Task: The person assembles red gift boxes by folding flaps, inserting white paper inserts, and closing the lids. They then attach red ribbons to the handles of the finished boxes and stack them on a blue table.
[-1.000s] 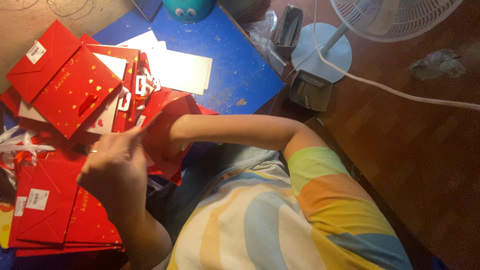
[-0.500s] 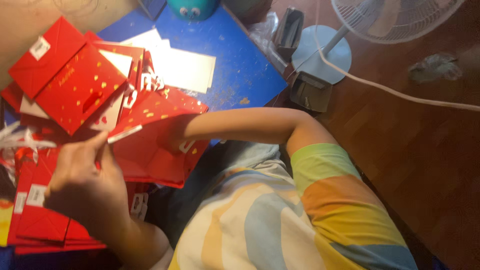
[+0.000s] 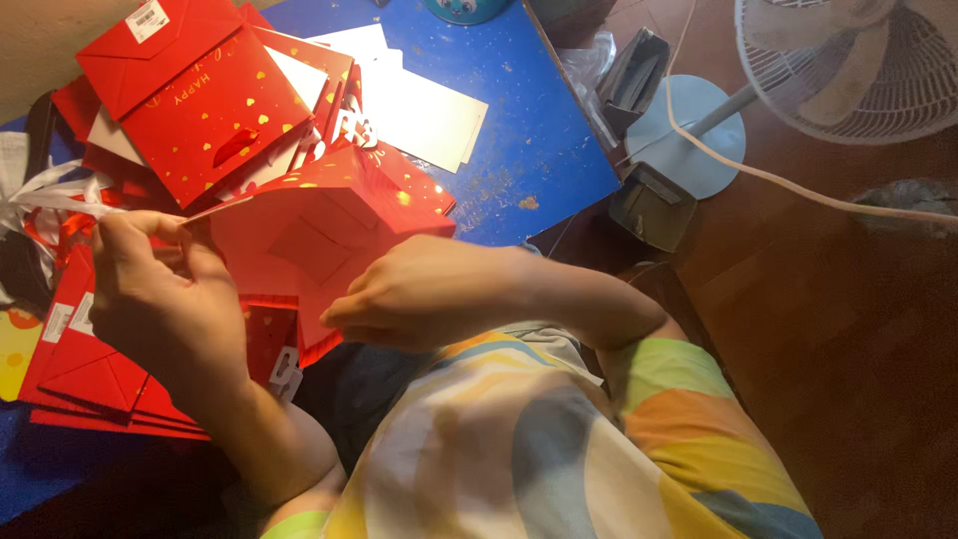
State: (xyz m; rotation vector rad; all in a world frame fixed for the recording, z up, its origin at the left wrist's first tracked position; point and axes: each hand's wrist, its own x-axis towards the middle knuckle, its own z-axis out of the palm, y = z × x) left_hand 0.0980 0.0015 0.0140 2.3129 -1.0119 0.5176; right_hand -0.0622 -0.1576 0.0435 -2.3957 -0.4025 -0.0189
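At the far left a tangle of white ribbon (image 3: pixel 45 195) lies just beside the left hand (image 3: pixel 165 299), which is closed in a pinch on the left edge of a red bag (image 3: pixel 319 225); a loop could snag in those fingers and get dragged along. Below that hand a stack of flat red bags (image 3: pixel 90 384) sits at the near edge of the blue counter (image 3: pixel 539 140), partly overhanging, so a nudge from the forearm might tip some off. The red bag itself is held up, half opened, above the person's lap, between both hands; the paper looks thin, and a hard pull at the fold could crease or tear it. The right hand (image 3: pixel 429 289) is curled on the bag's near right side, fingers tucked under, so how firmly it grips I cannot tell; a loose hold may let the bag twist. Further right, white cards (image 3: pixel 424 115) lie near the bag and could be swept aside. A fan (image 3: pixel 848 60) stands on the floor at the far right; if running, it might scatter loose paper.
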